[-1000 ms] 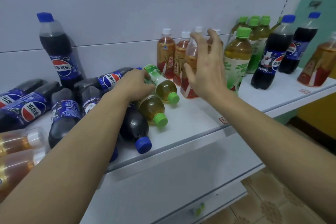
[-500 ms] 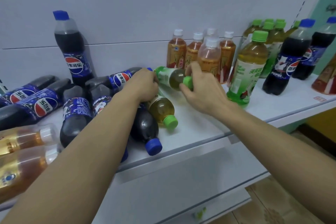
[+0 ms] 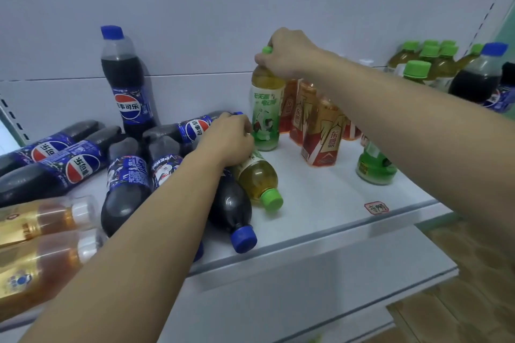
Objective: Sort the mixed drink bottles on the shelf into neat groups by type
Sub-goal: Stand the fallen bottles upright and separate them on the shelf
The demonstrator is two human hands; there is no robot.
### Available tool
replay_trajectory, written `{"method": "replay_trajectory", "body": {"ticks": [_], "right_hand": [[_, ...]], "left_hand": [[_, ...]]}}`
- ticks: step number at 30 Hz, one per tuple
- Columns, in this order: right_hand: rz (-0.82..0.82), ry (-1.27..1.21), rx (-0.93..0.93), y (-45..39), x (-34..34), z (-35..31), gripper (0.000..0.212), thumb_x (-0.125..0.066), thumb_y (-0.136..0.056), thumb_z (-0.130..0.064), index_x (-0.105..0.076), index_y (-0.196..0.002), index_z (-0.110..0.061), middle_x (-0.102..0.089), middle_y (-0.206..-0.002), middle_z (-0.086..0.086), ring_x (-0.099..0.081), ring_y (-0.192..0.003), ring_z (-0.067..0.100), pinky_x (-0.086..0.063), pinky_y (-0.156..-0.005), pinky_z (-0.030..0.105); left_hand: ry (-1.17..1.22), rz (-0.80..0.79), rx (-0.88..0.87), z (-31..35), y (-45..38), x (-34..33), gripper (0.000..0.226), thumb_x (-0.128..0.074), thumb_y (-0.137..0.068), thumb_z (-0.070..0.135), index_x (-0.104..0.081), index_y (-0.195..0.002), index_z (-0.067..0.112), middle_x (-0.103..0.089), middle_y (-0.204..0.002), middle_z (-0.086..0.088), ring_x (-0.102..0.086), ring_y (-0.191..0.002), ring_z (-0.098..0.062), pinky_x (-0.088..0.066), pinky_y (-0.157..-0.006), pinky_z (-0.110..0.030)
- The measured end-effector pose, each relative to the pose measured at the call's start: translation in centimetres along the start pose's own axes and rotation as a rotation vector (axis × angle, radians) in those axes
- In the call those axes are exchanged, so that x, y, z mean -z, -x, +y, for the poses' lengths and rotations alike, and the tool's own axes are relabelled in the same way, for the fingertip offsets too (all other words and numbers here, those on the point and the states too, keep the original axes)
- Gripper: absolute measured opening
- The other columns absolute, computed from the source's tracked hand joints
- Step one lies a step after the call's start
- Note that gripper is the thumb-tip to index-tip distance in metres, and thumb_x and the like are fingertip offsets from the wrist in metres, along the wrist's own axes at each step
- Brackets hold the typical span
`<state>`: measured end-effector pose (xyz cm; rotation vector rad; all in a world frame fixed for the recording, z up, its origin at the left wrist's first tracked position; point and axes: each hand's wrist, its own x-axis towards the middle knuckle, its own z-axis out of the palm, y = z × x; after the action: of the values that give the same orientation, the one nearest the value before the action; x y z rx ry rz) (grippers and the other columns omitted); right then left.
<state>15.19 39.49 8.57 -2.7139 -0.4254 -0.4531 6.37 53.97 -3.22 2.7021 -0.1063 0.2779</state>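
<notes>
Nearest to you, at the left edge of the white shelf (image 3: 320, 203), two amber tea bottles (image 3: 41, 245) with white caps lie on their sides. Just behind them several cola bottles (image 3: 125, 184) lie in a loose pile, and one of them points its blue cap toward the front edge of the shelf.

Your left hand (image 3: 225, 142) rests palm down on this pile. Its fingers are curled over the lying green tea bottle (image 3: 257, 178), whose green cap points to the front; I cannot tell if they really grip it.

A small red label (image 3: 376, 207) is stuck near the front edge of the shelf, on the right.

Farther back, your right hand (image 3: 287, 53) is closed around the neck and green cap of the upright green tea bottle (image 3: 264, 108). Its base is just above or on the shelf, I cannot tell which, touching the group of red-labelled tea bottles (image 3: 320, 131).

One upright cola bottle (image 3: 125, 83) stands at the back wall. At far right, green tea bottles (image 3: 429, 61) stand in a group.
</notes>
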Motion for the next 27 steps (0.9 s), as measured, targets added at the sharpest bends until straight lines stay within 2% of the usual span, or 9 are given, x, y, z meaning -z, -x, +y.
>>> {"method": "replay_trajectory", "body": {"ticks": [3,5,7,9,12,16,19,24,27], "right_hand": [[-0.011,-0.039,-0.032,-0.6,-0.2,0.1,0.036,-0.065,-0.095,-0.046,-0.057,-0.107,-0.013,-0.061,-0.106,0.010,-0.058,-0.079,0.024,-0.037,-0.052,0.027],[-0.022,-0.085,-0.065,0.1,-0.1,0.0,0.041,-0.068,-0.094,-0.044,-0.059,-0.114,-0.009,-0.062,-0.112,0.011,-0.062,-0.087,0.027,-0.040,-0.052,0.027],[0.003,-0.115,-0.058,2.2,0.4,-0.1,0.049,-0.069,-0.094,-0.042,-0.053,-0.128,-0.010,-0.060,-0.112,0.007,-0.059,-0.088,0.024,-0.039,-0.054,0.026],[0.078,-0.208,0.007,6.1,0.3,-0.2,0.051,-0.067,-0.095,-0.038,-0.043,-0.135,-0.016,-0.057,-0.100,-0.001,-0.057,-0.079,0.014,-0.040,-0.055,0.023],[0.028,-0.297,0.101,14.0,-2.1,0.7,0.030,-0.062,-0.096,-0.046,-0.046,-0.113,-0.027,-0.058,-0.087,-0.010,-0.059,-0.073,0.005,-0.043,-0.057,0.024],[-0.248,-0.302,0.021,22.0,-6.7,1.4,0.041,-0.058,-0.088,-0.070,-0.033,-0.090,-0.037,-0.059,-0.079,-0.008,-0.056,-0.067,0.009,-0.038,-0.056,0.029],[-0.127,-0.373,-0.032,23.7,-8.6,1.6,0.045,-0.062,-0.084,-0.070,-0.031,-0.092,-0.038,-0.059,-0.072,-0.009,-0.056,-0.062,0.010,-0.045,-0.053,0.033],[0.012,-0.484,-0.099,24.7,-9.1,2.2,0.038,-0.068,-0.080,-0.056,-0.038,-0.096,-0.040,-0.064,-0.063,-0.008,-0.061,-0.059,0.012,-0.055,-0.058,0.043],[0.131,-0.523,-0.106,25.1,-8.3,3.0,0.029,-0.067,-0.080,-0.048,-0.044,-0.096,-0.038,-0.063,-0.072,-0.019,-0.059,-0.063,0.008,-0.046,-0.052,0.025]], "left_hand": [[0.054,0.043,0.010,-0.3,-0.2,0.2,0.035,-0.048,-0.091,0.009,-0.068,-0.115,0.024,-0.058,-0.128,-0.005,-0.058,-0.112,-0.027,-0.051,-0.097,-0.043],[0.078,0.065,0.019,-0.4,-0.2,0.2,0.036,-0.049,-0.090,0.005,-0.069,-0.112,0.024,-0.058,-0.116,0.000,-0.055,-0.100,-0.023,-0.050,-0.086,-0.034],[0.083,0.072,0.015,-0.5,-0.2,0.2,0.036,-0.051,-0.089,0.002,-0.069,-0.111,0.025,-0.053,-0.109,0.002,-0.051,-0.094,-0.020,-0.046,-0.079,-0.031],[0.078,0.077,0.012,-0.6,-0.3,0.4,0.040,-0.051,-0.088,-0.003,-0.070,-0.108,0.026,-0.052,-0.108,0.003,-0.051,-0.092,-0.019,-0.045,-0.075,-0.030],[0.087,0.085,0.020,-0.8,-0.5,0.6,0.042,-0.049,-0.087,-0.006,-0.070,-0.101,0.028,-0.048,-0.110,0.003,-0.050,-0.094,-0.020,-0.044,-0.075,-0.029],[0.103,0.088,0.051,-0.8,-0.7,0.7,0.040,-0.050,-0.088,-0.006,-0.070,-0.099,0.027,-0.049,-0.112,0.001,-0.052,-0.094,-0.022,-0.045,-0.074,-0.029],[0.134,0.079,0.057,-1.0,-0.8,0.9,0.038,-0.053,-0.088,-0.003,-0.072,-0.103,0.026,-0.059,-0.116,-0.002,-0.056,-0.098,-0.023,-0.046,-0.078,-0.030],[0.175,0.086,0.023,-1.0,-0.3,1.1,0.030,-0.058,-0.087,0.000,-0.074,-0.101,0.022,-0.070,-0.109,-0.002,-0.064,-0.103,-0.022,-0.048,-0.084,-0.028],[0.214,0.073,-0.004,-1.1,-0.1,1.1,0.025,-0.059,-0.088,0.005,-0.074,-0.101,0.021,-0.070,-0.105,0.000,-0.064,-0.099,-0.019,-0.050,-0.086,-0.029]]}}
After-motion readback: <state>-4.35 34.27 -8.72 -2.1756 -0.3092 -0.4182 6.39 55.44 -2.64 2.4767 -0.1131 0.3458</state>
